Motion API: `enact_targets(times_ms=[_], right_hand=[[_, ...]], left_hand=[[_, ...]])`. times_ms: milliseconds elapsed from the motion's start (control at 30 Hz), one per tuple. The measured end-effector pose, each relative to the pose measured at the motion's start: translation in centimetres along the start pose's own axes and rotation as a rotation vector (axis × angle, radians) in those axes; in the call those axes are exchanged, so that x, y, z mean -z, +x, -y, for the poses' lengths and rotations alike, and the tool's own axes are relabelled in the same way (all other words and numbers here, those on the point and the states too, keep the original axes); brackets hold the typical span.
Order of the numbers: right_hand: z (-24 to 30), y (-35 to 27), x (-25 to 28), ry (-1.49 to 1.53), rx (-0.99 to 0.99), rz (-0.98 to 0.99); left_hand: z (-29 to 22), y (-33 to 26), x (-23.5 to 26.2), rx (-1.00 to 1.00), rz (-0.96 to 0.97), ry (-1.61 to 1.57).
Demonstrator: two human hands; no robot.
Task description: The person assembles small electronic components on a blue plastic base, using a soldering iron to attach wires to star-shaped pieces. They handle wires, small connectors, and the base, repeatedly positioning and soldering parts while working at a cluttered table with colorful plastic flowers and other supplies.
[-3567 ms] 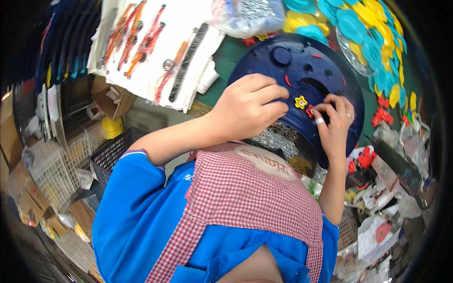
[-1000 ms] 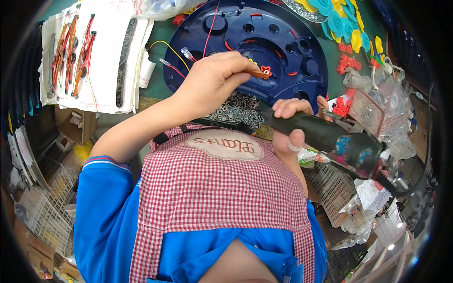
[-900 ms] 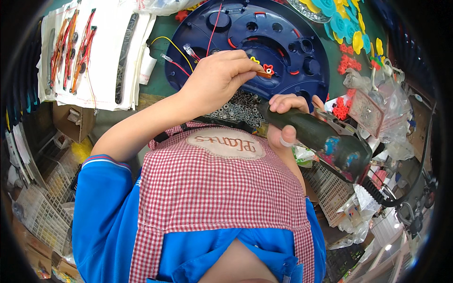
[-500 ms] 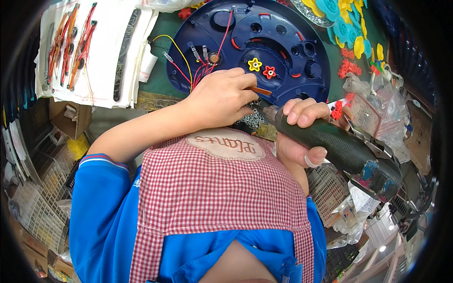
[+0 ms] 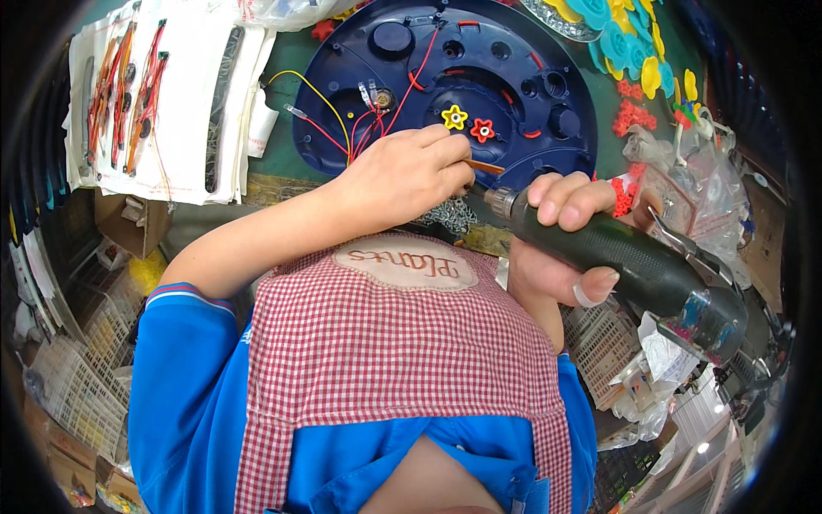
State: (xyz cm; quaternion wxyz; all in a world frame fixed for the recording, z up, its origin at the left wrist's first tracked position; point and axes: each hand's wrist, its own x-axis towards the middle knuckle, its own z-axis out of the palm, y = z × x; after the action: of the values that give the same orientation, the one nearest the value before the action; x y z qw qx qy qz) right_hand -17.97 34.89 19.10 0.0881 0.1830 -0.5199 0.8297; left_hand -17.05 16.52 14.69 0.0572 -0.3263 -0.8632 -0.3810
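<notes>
My right hand point(image 5: 565, 227) is wrapped round a dark electric screwdriver point(image 5: 621, 261), tilted with its metal nose toward my left hand. My left hand point(image 5: 415, 176) is closed by that nose; a narrow orange-brown strip point(image 5: 486, 166) sticks out from its fingers. Whether the fingers also pinch the bit or a screw is hidden. Beyond the hands lies a dark blue plastic shell point(image 5: 514, 77) with round sockets. On it sit a yellow star-shaped piece point(image 5: 455, 117) and a red star-shaped piece point(image 5: 482, 130). Red wires point(image 5: 368, 128) and a yellow wire point(image 5: 330, 90) run beneath my left hand.
Wired parts point(image 5: 128, 94) lie on white sheets point(image 5: 184, 103) at the left. Small screws point(image 5: 449, 216) are heaped by the near table edge. Yellow and turquoise pieces point(image 5: 625, 47), red pieces point(image 5: 632, 116) and clear plastic bags point(image 5: 715, 184) lie to the right.
The screwdriver and my right hand have shifted slightly right and toward me. My left hand has moved a little to the right. The blue shell appears slightly farther up and left.
</notes>
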Motion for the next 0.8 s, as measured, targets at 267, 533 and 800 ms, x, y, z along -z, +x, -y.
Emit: enact_targets(times_ms=[267, 533, 800], right_hand=[[-0.2, 0.4, 0.3, -0.019, -0.05, -0.094], [0.5, 0.1, 1.1, -0.291, -0.509, 0.036], [0.3, -0.6, 1.6, -0.419, -0.477, 0.029]], left_hand=[[0.0, 0.7, -0.2, 0.089, -0.096, -0.049], [1.4, 4.1, 2.1, 0.153, -0.06, -0.337], [2.9, 3.3, 2.0, -0.109, -0.293, 0.078]])
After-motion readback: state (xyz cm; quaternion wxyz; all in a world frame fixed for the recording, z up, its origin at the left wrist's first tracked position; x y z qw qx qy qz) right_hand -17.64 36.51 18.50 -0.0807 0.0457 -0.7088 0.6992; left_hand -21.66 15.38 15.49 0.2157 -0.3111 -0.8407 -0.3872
